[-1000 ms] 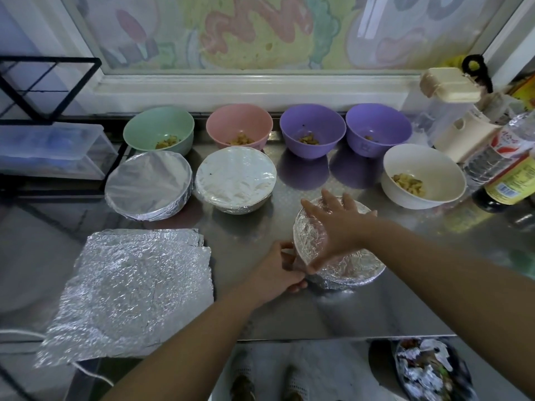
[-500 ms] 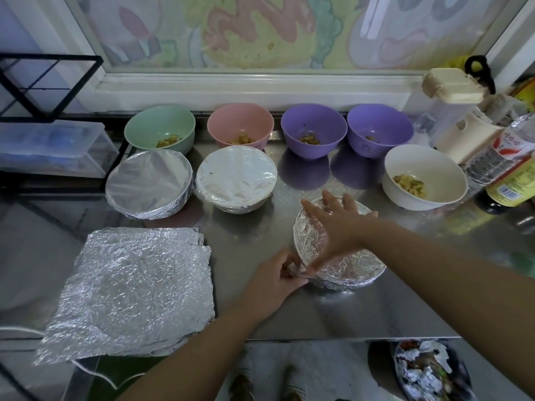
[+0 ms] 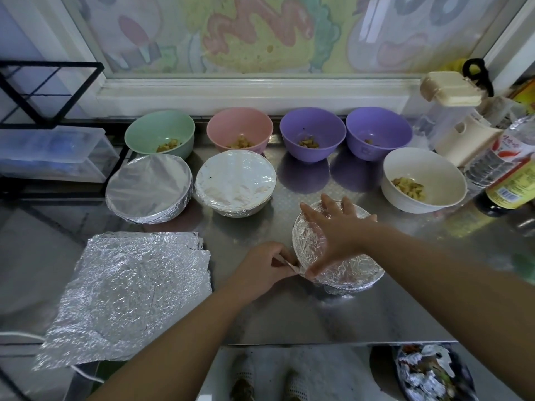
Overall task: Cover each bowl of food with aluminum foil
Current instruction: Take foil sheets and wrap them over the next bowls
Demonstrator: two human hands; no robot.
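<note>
Steel counter (image 3: 289, 314) is holding our foil sheets (image 3: 127, 299) at the left and the foil-topped bowl (image 3: 356, 270) near the front. Our right hand (image 3: 335, 235) is pressing flat, fingers spread, on that bowl, and our left hand (image 3: 260, 267) is pinching the foil edge (image 3: 291, 266) at its rim.

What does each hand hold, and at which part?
Left hand pinches the foil at the near-left rim of the covered bowl; right hand presses flat on top, gripping nothing.
</note>
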